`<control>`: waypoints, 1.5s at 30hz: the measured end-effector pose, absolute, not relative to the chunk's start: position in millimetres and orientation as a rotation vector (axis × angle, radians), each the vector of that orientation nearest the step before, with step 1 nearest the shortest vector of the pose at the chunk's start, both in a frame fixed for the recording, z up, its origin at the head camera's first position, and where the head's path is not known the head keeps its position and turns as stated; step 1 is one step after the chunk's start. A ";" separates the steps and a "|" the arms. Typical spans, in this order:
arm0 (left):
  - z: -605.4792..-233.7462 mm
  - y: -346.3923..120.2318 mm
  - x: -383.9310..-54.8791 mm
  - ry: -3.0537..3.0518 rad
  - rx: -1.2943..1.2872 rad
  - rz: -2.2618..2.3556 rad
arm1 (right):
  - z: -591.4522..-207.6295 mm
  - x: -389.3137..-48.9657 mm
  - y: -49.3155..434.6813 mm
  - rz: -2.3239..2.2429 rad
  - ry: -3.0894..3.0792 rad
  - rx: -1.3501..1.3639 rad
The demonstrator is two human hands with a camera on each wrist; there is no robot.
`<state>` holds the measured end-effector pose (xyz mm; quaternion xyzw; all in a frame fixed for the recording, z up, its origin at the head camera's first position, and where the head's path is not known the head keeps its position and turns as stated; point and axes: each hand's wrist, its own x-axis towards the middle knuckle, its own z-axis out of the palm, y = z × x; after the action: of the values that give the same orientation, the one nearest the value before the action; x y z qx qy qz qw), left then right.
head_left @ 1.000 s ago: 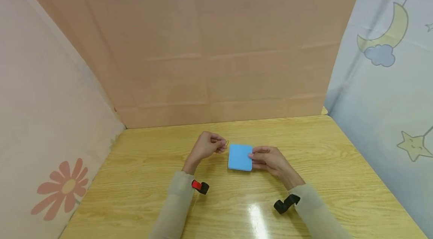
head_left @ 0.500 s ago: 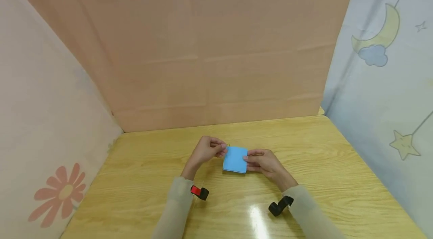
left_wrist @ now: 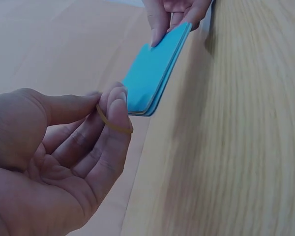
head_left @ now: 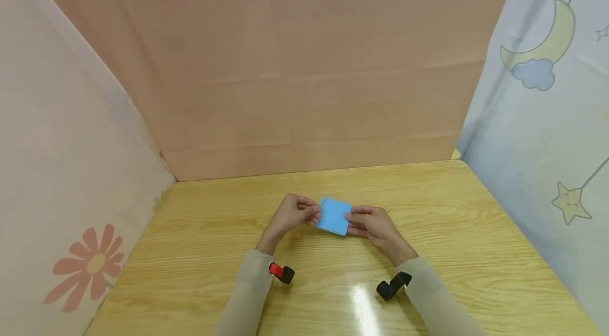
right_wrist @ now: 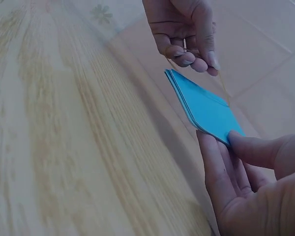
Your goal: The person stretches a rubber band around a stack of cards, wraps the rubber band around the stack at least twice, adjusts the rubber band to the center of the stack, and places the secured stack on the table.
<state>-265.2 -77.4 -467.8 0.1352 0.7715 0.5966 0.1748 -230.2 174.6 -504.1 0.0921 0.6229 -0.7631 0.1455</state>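
My right hand (head_left: 377, 225) grips a thin stack of blue square cards (head_left: 334, 218) by its right edge, thumb on top and fingers underneath. Layered edges show in the left wrist view, and the stack is tilted above the table. My left hand (head_left: 292, 215) pinches a tan rubber band (left_wrist: 110, 123) between thumb and fingers, close to the near corner of the cards. In the right wrist view the rubber band (right_wrist: 223, 82) stretches from the left fingers to the far edge of the cards. Part of the band is hidden by the left fingers.
A wood-grain table (head_left: 200, 251) lies beneath both hands. Behind it hangs a plain tan cloth (head_left: 285, 87). Printed cloth walls stand at the left (head_left: 57, 167) and right (head_left: 533, 140). Each wrist wears a black camera strap.
The cards have shifted slightly left toward my left hand and turned a little. The rubber band, earlier held apart beside them, now reaches over their upper left corner.
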 end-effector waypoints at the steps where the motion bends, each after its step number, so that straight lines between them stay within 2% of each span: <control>1: -469.2 -77.8 -264.8 2.181 0.383 1.690 | -504.1 -230.1 174.7 -2.201 1.799 0.264; 39: -500.0 -82.9 -244.5 1.978 0.240 1.796 | -496.0 -234.4 185.6 -2.236 1.934 0.301; 45: -503.2 -83.2 -240.5 1.966 0.284 1.814 | -495.0 -234.5 187.6 -2.254 1.930 0.310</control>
<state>-240.5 -83.2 -503.2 0.1030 0.7123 0.6573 0.2236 -234.5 187.6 -495.0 0.1036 0.6448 -0.7532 0.0790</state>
